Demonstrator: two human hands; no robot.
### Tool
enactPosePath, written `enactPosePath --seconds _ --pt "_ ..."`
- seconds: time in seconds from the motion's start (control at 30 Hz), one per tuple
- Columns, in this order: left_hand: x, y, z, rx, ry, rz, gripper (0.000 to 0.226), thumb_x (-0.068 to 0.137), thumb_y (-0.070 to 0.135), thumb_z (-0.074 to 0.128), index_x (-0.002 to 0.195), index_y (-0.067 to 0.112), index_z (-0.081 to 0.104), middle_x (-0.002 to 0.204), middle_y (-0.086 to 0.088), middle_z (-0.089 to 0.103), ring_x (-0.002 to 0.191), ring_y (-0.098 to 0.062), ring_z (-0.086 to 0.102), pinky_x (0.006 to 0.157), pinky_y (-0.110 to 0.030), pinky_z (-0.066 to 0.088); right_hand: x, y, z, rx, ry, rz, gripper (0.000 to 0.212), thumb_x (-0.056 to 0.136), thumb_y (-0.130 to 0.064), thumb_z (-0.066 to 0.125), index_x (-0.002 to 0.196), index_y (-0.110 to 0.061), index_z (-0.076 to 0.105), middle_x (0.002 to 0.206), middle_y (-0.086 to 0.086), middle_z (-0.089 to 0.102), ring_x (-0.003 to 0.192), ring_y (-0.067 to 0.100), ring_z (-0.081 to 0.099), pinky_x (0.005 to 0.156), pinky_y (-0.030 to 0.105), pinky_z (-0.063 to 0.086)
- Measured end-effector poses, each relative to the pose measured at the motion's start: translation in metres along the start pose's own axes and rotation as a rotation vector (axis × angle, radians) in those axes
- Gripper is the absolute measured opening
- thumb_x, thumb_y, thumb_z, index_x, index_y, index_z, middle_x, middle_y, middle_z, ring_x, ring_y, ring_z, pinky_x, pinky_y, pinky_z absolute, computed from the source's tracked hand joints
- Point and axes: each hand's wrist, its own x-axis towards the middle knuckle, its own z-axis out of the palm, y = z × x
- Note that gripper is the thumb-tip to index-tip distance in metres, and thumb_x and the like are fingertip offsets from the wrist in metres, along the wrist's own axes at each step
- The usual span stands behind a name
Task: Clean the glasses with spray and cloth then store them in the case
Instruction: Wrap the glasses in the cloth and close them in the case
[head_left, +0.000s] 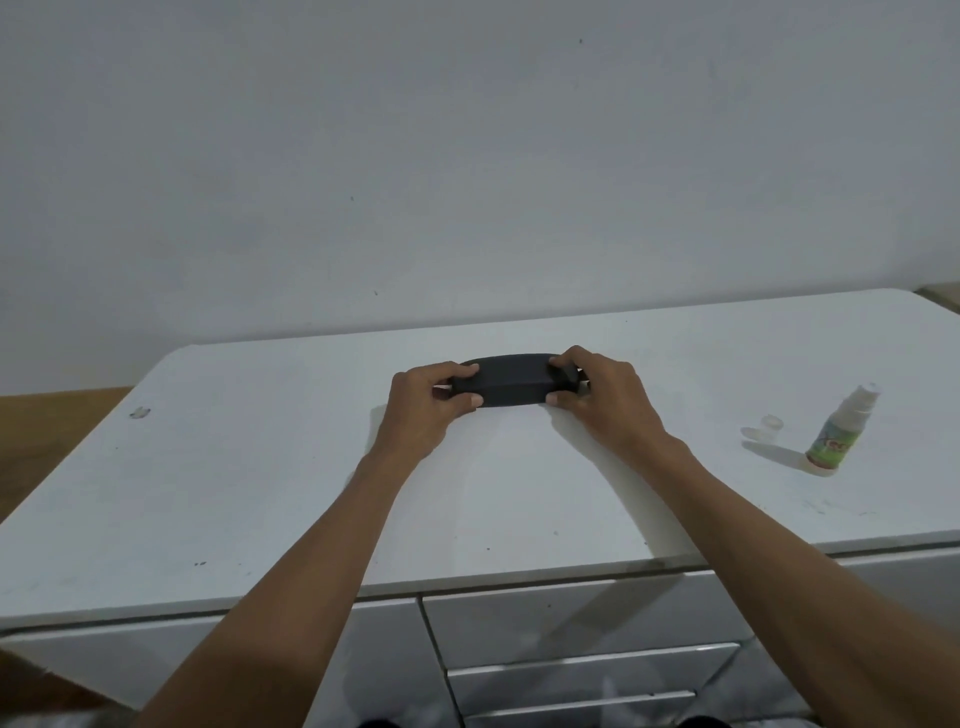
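Your two hands meet on the black glasses case (511, 385), which lies lengthwise on the white bench (260, 467), about in the middle and toward the far edge near the wall (467, 156). Your left hand (422, 410) takes the case's left end: the fingers curl over the top and the thumb presses against the front face, so that grip is clamped on the case. Your right hand (597, 400) does the same at the right end, fingers hooked over the top edge and the thumb tip against the lower front, also clamped on the case. The case appears closed, its lid down flat; whether the glasses are inside cannot be told, since no part of them shows.

Well off to your right on the bench stands a small spray bottle (836, 431) with a green label and a white nozzle, leaning in the wide-angle view. Just left of it lies its clear cap (771, 423), apart from the bottle. Below the front edge of the bench you can see white drawer fronts (571, 623) with long handles.
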Motion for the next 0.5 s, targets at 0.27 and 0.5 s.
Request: enactPosePath --seconds 0.27,0.5 --pt "0.055 -0.007 0.007 -0.055 0.093 -0.029 0.039 0.078 -0.007 0.082 0.115 0.003 0.075 0.113 -0.010 0.072 0.094 -0.007 0.067 0.074 -0.006 0.054 0.060 0.000 0.017 0.081 0.058 0.034 0.036 0.087 -0.016 0.074 0.122 -0.019 0.065 0.111 -0.001 0.069 0.103 0.025 0.062 0.088 0.038 0.051" --pt "0.103 -0.028 0.018 -0.031 0.138 -0.037 0.039 0.078 -0.004 0.083 0.115 0.005 0.076 0.116 -0.005 0.071 0.107 -0.017 0.067 0.082 -0.005 0.052 0.106 0.012 0.034 0.079 0.083 0.039 0.036 0.090 -0.013 0.073 0.125 -0.016 0.064 0.101 -0.005 0.061 0.091 0.018 0.054 0.078 0.027 0.038"
